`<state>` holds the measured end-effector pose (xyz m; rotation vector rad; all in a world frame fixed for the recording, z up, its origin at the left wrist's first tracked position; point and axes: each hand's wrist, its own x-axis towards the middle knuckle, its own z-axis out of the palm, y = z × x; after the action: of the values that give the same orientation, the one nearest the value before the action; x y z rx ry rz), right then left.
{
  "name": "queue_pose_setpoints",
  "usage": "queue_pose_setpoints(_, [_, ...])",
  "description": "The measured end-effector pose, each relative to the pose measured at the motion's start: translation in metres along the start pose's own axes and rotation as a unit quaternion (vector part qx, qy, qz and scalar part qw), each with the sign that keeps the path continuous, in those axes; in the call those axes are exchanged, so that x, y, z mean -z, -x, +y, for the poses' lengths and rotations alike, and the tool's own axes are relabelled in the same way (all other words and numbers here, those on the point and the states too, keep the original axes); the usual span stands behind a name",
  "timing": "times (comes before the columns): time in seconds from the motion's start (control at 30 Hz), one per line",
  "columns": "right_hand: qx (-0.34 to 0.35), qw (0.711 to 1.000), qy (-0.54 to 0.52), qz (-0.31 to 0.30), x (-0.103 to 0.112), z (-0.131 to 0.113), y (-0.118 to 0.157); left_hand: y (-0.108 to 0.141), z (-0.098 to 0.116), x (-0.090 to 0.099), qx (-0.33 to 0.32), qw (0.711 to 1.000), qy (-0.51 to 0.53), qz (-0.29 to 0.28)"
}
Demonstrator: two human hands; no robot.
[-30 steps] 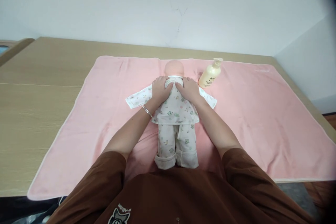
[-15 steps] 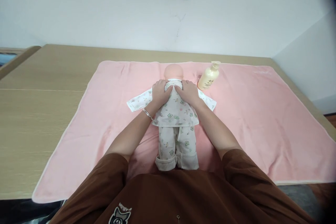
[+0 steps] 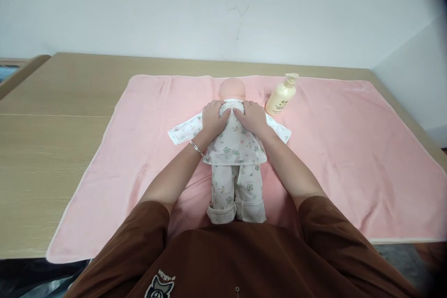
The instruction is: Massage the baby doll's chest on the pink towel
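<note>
A baby doll (image 3: 236, 144) in a white patterned top and trousers lies in the middle of a pink blanket (image 3: 139, 167), its bald head (image 3: 232, 88) away from me and its sleeves spread to both sides. My left hand (image 3: 214, 118) rests over the doll's left-side shoulder in the picture, thumb on the upper body. On the opposite shoulder lies my right hand (image 3: 252, 117), its thumb pointing inward. Both hands are wrapped round the upper body, with fingertips partly hidden beyond the shoulders.
A pale yellow pump bottle (image 3: 282, 97) leans in view on the blanket, right of the doll's head. The wooden table (image 3: 52, 149) extends left of the blanket. A white wall (image 3: 157, 18) stands behind it.
The view has tilted slightly downward, so the table and doll appear a little higher. Both hands keep their places on the doll.
</note>
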<state>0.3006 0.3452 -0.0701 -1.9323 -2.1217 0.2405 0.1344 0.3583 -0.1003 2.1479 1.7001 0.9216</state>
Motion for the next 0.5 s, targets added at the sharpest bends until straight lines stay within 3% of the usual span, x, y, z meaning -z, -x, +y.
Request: queue_pose_setpoints(0.5, [0.003,1.000,-0.003,0.003,-0.0016,0.0014,-0.0015,-0.0010,-0.0003,-0.0021,0.001,1.000,0.017,0.003])
